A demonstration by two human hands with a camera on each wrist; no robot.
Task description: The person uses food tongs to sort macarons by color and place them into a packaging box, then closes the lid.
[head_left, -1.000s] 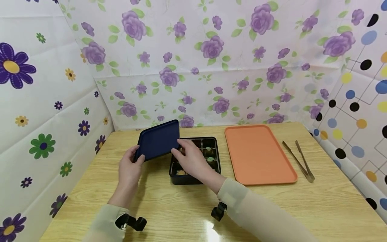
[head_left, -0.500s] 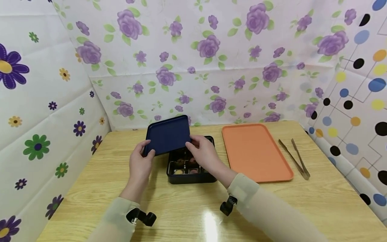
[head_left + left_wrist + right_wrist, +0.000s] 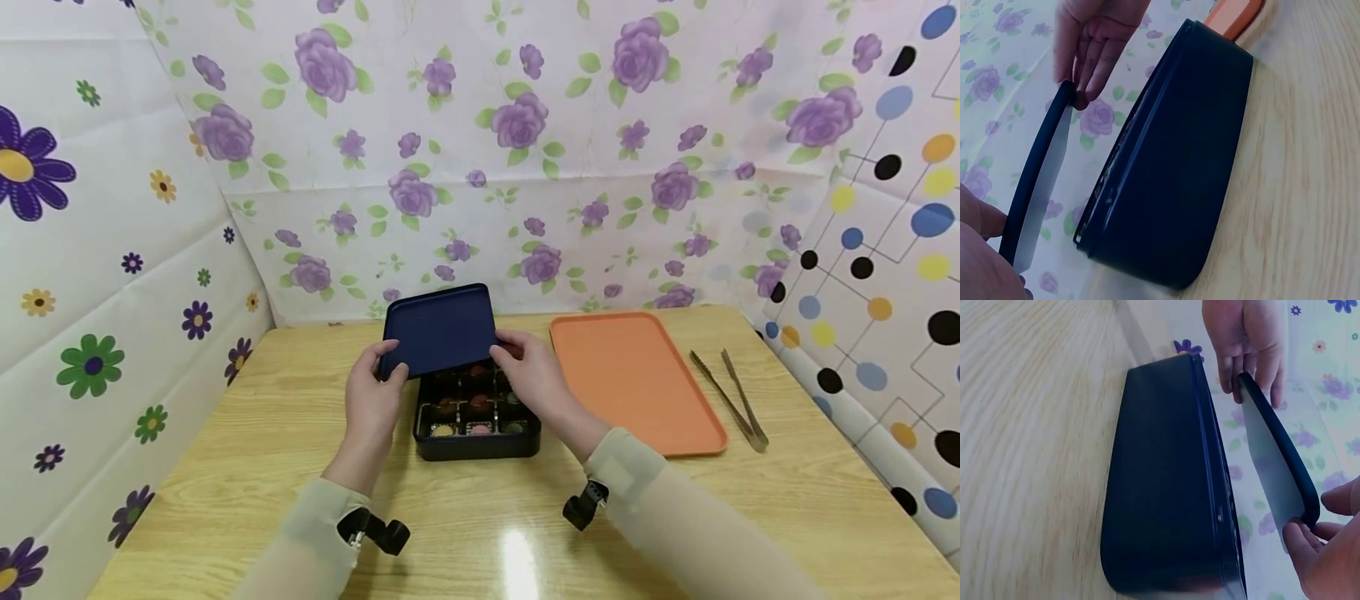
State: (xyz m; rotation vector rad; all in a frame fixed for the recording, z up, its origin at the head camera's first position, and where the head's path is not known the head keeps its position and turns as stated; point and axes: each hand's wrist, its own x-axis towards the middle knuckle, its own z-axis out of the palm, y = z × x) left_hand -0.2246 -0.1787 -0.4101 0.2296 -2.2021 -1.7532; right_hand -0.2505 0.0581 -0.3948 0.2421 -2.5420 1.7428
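A dark blue lid (image 3: 441, 329) with a raised rim is held tilted above a black box (image 3: 477, 446). My left hand (image 3: 373, 396) pinches the lid's left edge between thumb and fingers. At the opposite edge, my right hand (image 3: 536, 371) grips it the same way. Several small round sweets (image 3: 442, 430) in yellow, pink, green and red sit in the box's compartments, the back ones hidden under the lid. Both wrist views show a gap between the lid (image 3: 1038, 181) and the box's upper edge; the box (image 3: 1163, 481) stands on the table.
An orange tray (image 3: 637, 387) lies flat on the wooden table (image 3: 465, 517) to the right of the box. Beyond it rest metal tongs (image 3: 738, 404), spread apart. Flowered and dotted sheets (image 3: 480, 150) enclose the table at the back and sides.
Both hands have carried the lid to the right, from left of the box to over its back part. The right hand has moved off the box's middle, and the front sweets show now.
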